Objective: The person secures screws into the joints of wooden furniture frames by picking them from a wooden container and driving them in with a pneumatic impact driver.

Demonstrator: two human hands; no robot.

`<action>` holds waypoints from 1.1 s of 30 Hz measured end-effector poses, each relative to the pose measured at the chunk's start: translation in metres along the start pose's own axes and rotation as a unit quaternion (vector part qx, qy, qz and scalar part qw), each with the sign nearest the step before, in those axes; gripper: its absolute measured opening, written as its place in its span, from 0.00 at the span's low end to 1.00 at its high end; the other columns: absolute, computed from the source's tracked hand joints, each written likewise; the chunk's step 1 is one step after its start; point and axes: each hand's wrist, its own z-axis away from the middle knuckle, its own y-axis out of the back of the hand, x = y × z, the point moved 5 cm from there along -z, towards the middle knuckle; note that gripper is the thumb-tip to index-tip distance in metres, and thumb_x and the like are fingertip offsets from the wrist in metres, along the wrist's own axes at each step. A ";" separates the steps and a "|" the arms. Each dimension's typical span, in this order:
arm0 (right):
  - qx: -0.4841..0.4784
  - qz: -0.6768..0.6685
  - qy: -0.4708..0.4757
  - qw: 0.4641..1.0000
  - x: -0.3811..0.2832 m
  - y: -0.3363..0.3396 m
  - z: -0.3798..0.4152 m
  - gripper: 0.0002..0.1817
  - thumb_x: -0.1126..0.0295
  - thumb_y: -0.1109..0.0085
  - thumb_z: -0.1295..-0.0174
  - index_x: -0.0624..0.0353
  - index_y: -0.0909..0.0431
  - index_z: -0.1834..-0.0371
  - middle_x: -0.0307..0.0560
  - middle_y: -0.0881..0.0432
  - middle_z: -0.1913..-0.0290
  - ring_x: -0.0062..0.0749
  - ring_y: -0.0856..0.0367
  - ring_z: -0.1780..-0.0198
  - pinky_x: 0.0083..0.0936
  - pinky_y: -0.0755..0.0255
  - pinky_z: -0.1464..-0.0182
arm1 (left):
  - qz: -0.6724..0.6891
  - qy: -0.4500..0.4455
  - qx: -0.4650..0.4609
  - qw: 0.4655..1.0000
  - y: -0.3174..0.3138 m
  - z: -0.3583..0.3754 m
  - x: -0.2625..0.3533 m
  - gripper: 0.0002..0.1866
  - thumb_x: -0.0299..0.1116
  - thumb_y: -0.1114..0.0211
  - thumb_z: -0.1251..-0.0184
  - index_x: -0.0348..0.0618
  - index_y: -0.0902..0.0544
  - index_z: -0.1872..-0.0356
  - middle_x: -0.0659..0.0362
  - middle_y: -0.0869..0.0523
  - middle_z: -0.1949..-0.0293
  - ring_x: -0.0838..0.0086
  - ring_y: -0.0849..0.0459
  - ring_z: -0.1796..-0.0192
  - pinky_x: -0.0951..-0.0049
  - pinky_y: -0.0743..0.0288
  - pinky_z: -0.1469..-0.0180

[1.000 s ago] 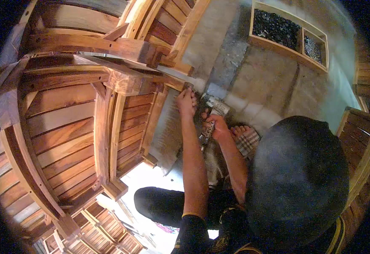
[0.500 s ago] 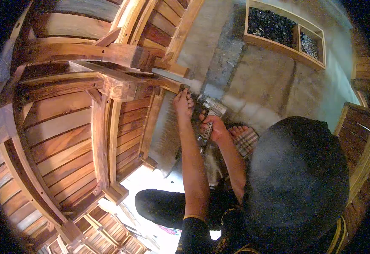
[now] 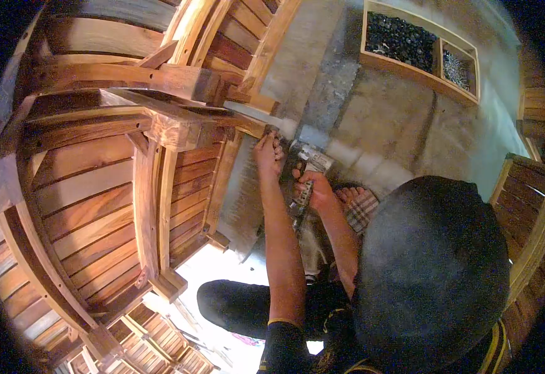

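My left hand is closed, fingers pinched against the end of a wooden leg. A small dark piece shows at the fingertips; I cannot tell what it is. Wrapped around the handle of a power tool with a pale and dark body is my right hand. The tool lies low over the floor, just right of my left hand, its head near the leg's end. The leg belongs to a slatted wooden chair tipped on its side.
A two-part wooden box on the floor holds many black pieces and small metal screws. Another slatted wooden piece lies beyond the chair. A bare foot rests near the tool. A dark cap covers the lower right; more furniture stands right.
Both hands stay nearly in place at the leg's end and on the power tool. The cap has shifted slightly left and down.
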 end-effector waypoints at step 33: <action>-0.014 -0.039 -0.044 0.998 -0.017 -0.019 0.006 0.17 0.81 0.52 0.54 0.52 0.29 0.59 0.37 0.25 0.67 0.21 0.35 0.84 0.29 0.33 0.76 | 0.071 0.000 0.051 0.996 0.054 0.038 -0.033 0.11 0.35 0.43 0.29 0.37 0.22 0.56 0.64 0.29 0.78 0.82 0.36 0.85 0.80 0.45 0.86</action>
